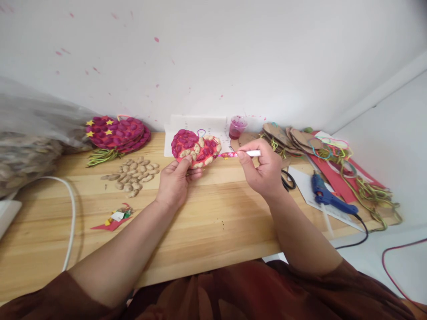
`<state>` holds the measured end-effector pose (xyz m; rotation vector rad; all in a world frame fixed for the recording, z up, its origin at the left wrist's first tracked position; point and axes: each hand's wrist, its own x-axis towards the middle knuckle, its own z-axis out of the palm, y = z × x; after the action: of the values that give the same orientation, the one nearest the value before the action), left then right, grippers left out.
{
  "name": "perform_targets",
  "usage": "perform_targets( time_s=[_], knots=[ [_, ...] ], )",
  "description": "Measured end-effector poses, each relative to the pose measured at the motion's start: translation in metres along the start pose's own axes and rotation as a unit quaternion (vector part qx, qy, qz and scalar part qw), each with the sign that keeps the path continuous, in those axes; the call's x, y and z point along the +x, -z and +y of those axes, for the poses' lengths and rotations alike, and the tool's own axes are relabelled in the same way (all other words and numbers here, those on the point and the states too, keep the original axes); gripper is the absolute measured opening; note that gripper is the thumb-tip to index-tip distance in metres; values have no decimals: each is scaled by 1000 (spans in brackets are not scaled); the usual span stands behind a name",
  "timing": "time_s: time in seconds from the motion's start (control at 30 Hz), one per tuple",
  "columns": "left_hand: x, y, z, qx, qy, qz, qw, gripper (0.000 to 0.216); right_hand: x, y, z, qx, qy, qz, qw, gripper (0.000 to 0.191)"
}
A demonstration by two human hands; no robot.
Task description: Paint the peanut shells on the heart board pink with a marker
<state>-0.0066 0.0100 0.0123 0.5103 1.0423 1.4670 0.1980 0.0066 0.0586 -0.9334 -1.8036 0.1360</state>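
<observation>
My left hand (175, 180) pinches the lower edge of a red heart-shaped craft piece (195, 149) covered with peanut shells and holds it up above the wooden table (207, 222). Its left half is painted magenta and its right half shows bare tan shells. My right hand (263, 166) is closed on a white-handled paintbrush (245, 154). The brush's pink tip touches the heart's right edge. A small cup of pink paint (237, 126) stands just behind, on white paper (200, 126).
Loose peanut shells (133, 175) lie left of my hands. Finished magenta hearts (116, 132) are stacked at back left, beside a plastic bag (30, 142). A blue glue gun (328, 198), scissors (289, 180), cardboard cutouts (283, 135) and coloured strings (367, 191) crowd the right. A white cable (71, 213) runs along the left.
</observation>
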Motion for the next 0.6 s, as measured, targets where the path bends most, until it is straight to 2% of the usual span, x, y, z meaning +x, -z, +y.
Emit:
perform_targets(
  time_s=[0.2, 0.4, 0.6],
  knots=[
    [0, 2, -4, 21, -27, -16, 999, 38, -1, -2, 0, -17, 8, -27, 999, 2],
    [-3, 0, -6, 40, -58, -29, 997, 38, -1, -3, -3, -33, -15, 8, 999, 4],
    [-3, 3, -12, 60, -88, -36, 994, 32, -3, -6, -1, -49, 6, -28, 998, 3]
  ],
)
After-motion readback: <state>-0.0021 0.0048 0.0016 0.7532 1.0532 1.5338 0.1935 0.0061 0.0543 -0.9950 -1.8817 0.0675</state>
